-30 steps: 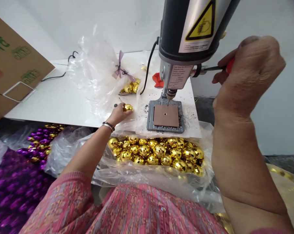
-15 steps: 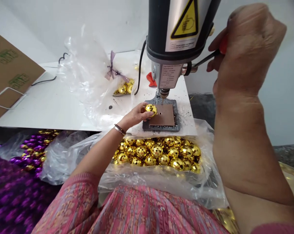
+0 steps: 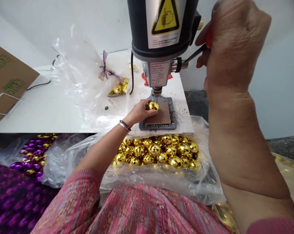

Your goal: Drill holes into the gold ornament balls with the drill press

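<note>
My left hand (image 3: pixel 139 113) is shut on a small gold mirror ball (image 3: pixel 153 106), holding it over the brown pad (image 3: pixel 159 117) of a bench drill. The thin drill bit (image 3: pixel 156 97) points down at the top of the ball, very close to it or touching; I cannot tell which. My right hand (image 3: pixel 232 48) grips the red-handled lever (image 3: pixel 195 53) on the right side of the black drill head (image 3: pixel 161 29). The pad sits on a grey metal base (image 3: pixel 158 127) strewn with dark drilling debris.
A plastic bag of gold mirror balls (image 3: pixel 154 152) lies just in front of the white board (image 3: pixel 51 113). A small ribboned bag of gold balls (image 3: pixel 117 88) stands behind. Purple balls (image 3: pixel 30 159) lie at left, with a cardboard box (image 3: pixel 5 74) beyond.
My left hand has carried the gold ball rightward from beside the base to beneath the drill bit. The whole view has shifted, and the lever now tilts more steeply in my right hand.
</note>
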Available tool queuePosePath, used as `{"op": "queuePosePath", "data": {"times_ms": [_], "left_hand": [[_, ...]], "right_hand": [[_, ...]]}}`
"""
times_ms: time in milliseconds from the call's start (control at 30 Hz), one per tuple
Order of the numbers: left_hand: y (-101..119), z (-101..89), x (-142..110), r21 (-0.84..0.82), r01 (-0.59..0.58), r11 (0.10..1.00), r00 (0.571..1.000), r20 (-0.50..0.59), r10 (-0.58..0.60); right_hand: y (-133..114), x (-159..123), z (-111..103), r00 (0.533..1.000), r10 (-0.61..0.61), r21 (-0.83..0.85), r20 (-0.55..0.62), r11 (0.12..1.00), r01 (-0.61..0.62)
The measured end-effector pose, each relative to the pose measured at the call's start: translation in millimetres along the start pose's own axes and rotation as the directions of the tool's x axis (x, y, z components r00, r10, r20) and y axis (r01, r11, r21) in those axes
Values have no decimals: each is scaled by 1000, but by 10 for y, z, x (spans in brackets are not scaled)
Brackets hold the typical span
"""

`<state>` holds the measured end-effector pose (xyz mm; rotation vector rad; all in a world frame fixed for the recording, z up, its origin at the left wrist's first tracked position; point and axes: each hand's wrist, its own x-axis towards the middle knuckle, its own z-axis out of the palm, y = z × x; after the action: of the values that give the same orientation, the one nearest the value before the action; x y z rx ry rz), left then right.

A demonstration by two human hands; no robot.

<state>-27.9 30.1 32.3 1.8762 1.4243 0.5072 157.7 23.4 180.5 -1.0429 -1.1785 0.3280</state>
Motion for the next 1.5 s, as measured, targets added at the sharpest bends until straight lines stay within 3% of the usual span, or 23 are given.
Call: {"op": "queuePosePath", "data": {"times_ms": [200, 433, 733, 1000, 1500], "left_hand": [[97, 53, -9, -1, -3, 1000, 1000, -16, 3], [75, 112, 72, -8, -27, 1000, 998, 57, 27], [30, 169, 64, -108, -19, 994, 998, 53, 25], [-47, 222, 62, -75, -115, 990, 992, 37, 118], [-87, 231, 61, -132, -89, 987, 994, 46, 96]], "right_hand": [[14, -9, 1, 1000, -11, 51, -6, 999, 11], [4, -87, -73, 998, 21, -22, 58, 1000, -20], [257, -489, -253, 978, -182, -120, 100, 974, 194], [344, -648, -252, 984, -174, -157, 29, 972, 176], [830, -939, -245, 960, -278, -86, -35, 958, 274]]}}
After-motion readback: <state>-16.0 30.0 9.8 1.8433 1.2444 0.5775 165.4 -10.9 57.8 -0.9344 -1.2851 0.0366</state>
